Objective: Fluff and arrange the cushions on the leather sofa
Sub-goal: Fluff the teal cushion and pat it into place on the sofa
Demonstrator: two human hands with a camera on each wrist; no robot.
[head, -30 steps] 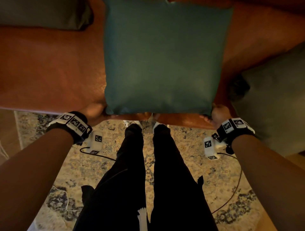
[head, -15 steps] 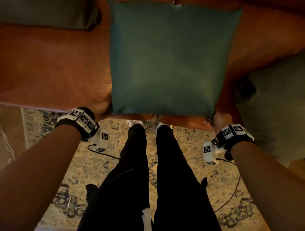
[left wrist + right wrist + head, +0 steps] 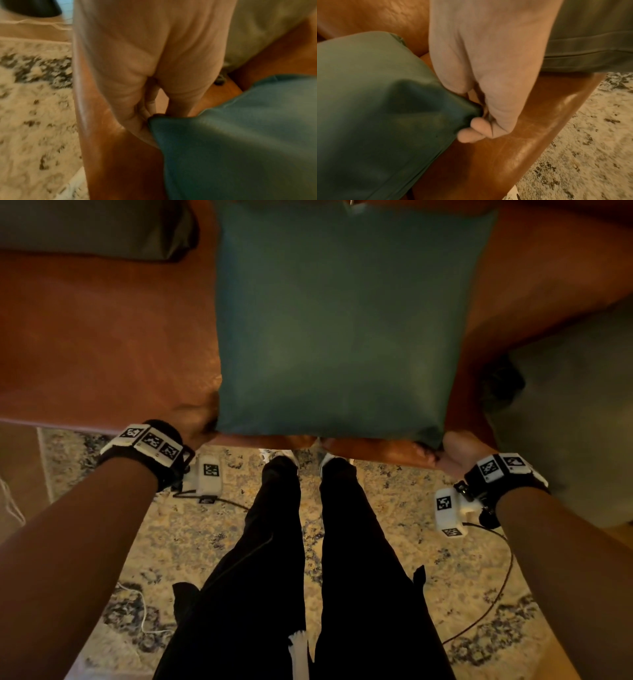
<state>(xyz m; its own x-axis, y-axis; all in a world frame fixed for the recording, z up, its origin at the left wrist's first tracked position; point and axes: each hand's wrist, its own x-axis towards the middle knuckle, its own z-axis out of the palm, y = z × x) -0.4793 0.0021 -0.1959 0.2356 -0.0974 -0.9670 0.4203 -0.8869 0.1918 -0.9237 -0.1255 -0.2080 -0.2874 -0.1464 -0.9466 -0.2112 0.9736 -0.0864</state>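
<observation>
A square teal cushion (image 3: 339,320) lies flat over the seat of the brown leather sofa (image 3: 102,344), in the middle of the head view. My left hand (image 3: 195,422) grips its near left corner, fingers curled round the fabric (image 3: 154,119). My right hand (image 3: 452,450) pinches the near right corner; in the right wrist view the fingertips (image 3: 471,132) curl under the teal cushion (image 3: 376,101). Both hands sit at the sofa's front edge.
A dark olive cushion (image 3: 92,229) rests on the seat at the far left. A larger grey-green cushion (image 3: 565,405) sits at the right end. Below the sofa's front edge lie a patterned rug (image 3: 191,542), my legs and trailing cables (image 3: 493,604).
The teal cushion has shifted slightly to the right and away along the seat, with both hands still holding its near corners.
</observation>
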